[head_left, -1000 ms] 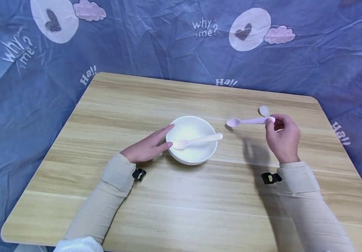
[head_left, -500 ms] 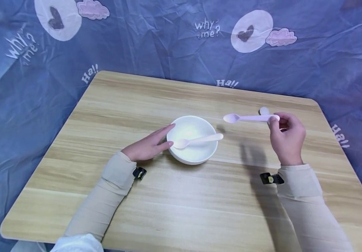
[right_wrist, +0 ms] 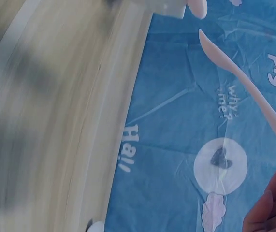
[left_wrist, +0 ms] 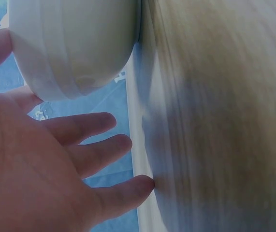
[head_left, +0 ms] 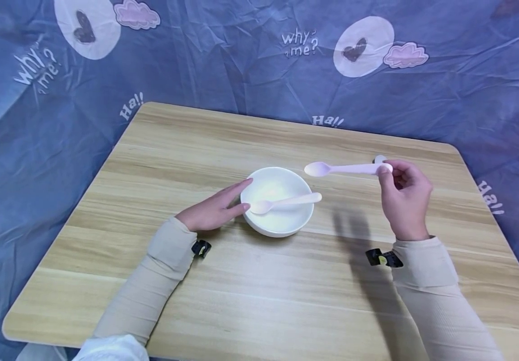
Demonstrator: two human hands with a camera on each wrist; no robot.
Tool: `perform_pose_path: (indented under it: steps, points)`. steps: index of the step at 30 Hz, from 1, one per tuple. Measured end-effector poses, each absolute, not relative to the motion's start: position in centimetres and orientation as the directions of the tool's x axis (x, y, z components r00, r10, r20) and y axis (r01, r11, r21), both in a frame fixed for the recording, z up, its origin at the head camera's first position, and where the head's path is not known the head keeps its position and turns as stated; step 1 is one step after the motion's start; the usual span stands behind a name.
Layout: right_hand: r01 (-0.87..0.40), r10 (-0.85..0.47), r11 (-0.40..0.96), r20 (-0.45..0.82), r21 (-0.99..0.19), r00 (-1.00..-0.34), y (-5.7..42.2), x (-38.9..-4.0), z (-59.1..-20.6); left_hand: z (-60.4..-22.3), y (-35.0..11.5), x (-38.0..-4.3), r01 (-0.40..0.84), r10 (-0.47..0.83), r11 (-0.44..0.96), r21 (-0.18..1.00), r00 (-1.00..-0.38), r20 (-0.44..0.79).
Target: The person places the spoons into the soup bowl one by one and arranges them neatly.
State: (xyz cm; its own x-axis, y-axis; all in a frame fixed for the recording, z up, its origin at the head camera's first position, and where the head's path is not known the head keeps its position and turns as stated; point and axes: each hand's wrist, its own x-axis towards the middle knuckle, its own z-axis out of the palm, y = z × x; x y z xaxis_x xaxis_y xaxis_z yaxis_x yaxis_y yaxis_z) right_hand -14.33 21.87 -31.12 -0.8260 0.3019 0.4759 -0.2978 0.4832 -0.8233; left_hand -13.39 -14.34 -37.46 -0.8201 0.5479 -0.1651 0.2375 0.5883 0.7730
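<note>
A white bowl (head_left: 277,228) stands on the table, and a pale pink spoon (head_left: 295,199) lies in it with its handle over the right rim. My left hand (head_left: 209,210) rests against the bowl's left side, thumb and index finger touching it near the rim. The left wrist view has the other fingers of my left hand (left_wrist: 46,159) stretched out, apart from the bowl (left_wrist: 79,43). Between thumb and fingers my right hand (head_left: 405,198) pinches a lilac spoon (head_left: 354,169) by its handle end. That spoon is raised above the table, its scoop pointing left.
Behind my right hand a small white round thing (head_left: 379,159) lies on the table, partly hidden. The wooden table (head_left: 250,306) has a blue printed cloth (head_left: 241,65) hanging at its back.
My right hand has lifted the lilac spoon off the table area and shifted it left toward the bowl. The left hand and bowl hold almost the same place.
</note>
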Motion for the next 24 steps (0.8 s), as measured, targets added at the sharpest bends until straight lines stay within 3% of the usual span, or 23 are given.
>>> perform_pose_path:
  steps: [8,24]
  points:
    - [-0.295,0.252,0.425,0.425,-0.856,-0.869,21.1,-14.7,-31.6,-37.4,-14.3,-13.4,0.225,0.544,0.591,0.774,-0.82,-0.177]
    - [-0.216,0.208,0.469,0.344,-0.856,-0.916,19.9,-15.1,-33.3,-37.4,-14.4,-13.4,0.24,0.554,0.581,0.777,-0.817,-0.162]
